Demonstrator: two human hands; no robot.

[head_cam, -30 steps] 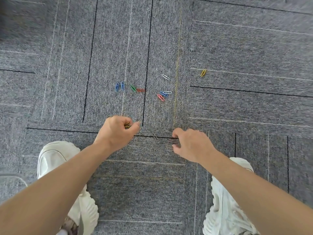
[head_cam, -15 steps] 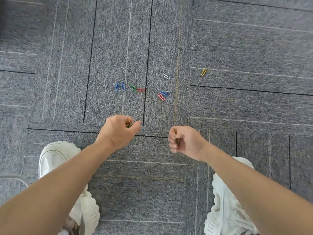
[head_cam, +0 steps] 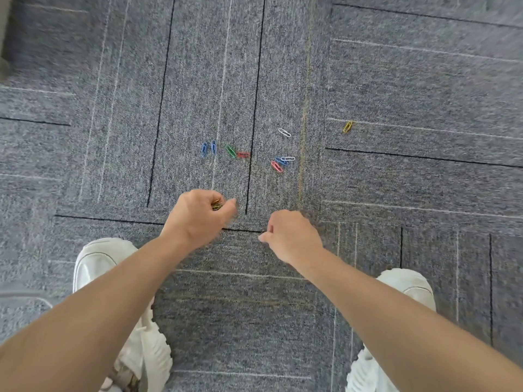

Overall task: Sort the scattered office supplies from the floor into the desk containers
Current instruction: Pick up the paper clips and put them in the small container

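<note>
Coloured paper clips lie scattered on the grey carpet ahead of me: two blue clips (head_cam: 204, 149), a green clip (head_cam: 231, 151), a red clip (head_cam: 243, 154), a white clip (head_cam: 284, 132), a small cluster of red, blue and white clips (head_cam: 280, 163), and a yellow clip (head_cam: 347, 126) off to the right. My left hand (head_cam: 198, 219) hovers low over the carpet with its fingers curled around several gathered clips (head_cam: 216, 205). My right hand (head_cam: 293, 236) is curled too, fingertips down at the black carpet seam. What it holds is hidden.
My two white shoes (head_cam: 113, 278) (head_cam: 402, 292) stand on the carpet (head_cam: 396, 80) on either side of my arms. A dark blurred edge (head_cam: 4, 38) shows at the top left corner.
My right hand lifted a dark clip off the seam, curled into a fist, then shifted left and down to the carpet. My left hand stayed in place with its clips.
</note>
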